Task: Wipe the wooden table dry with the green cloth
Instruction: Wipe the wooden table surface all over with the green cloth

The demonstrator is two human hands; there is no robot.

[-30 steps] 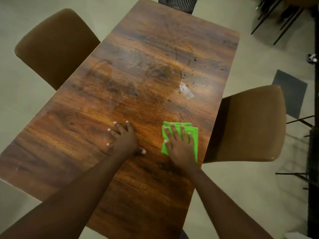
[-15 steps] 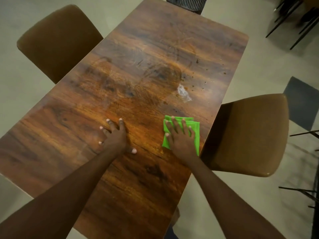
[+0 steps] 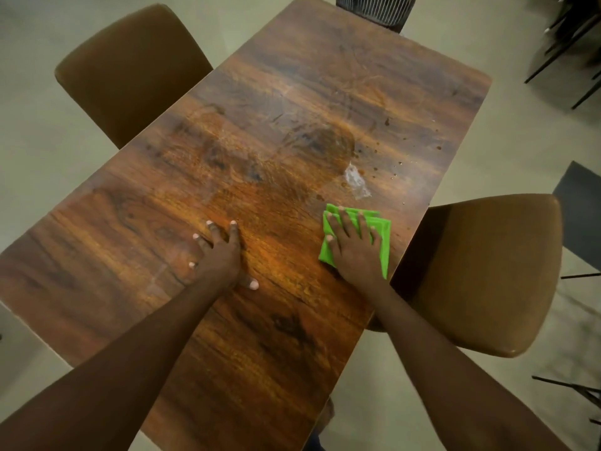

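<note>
A folded green cloth [image 3: 383, 236] lies flat on the wooden table [image 3: 292, 92] near its right edge. My right hand [image 3: 353, 249] presses down on the cloth with fingers spread, covering most of it. My left hand [image 3: 221, 255] rests palm down on the bare wood to the left, fingers apart, holding nothing. Just beyond the cloth sits a small puddle of water [image 3: 356, 182], with scattered droplets [image 3: 400, 157] toward the right edge and faint smear marks across the table's middle.
A brown padded chair [image 3: 487, 271] stands tight against the table's right side next to the cloth. Another brown chair [image 3: 130, 70] is at the far left, and a dark slatted chair [image 3: 374, 8] at the far end. Black chair legs [image 3: 566, 43] stand at top right.
My right hand and the cloth have slid slightly forward toward the puddle. The left hand has stayed planted on the table. The view has shifted a little.
</note>
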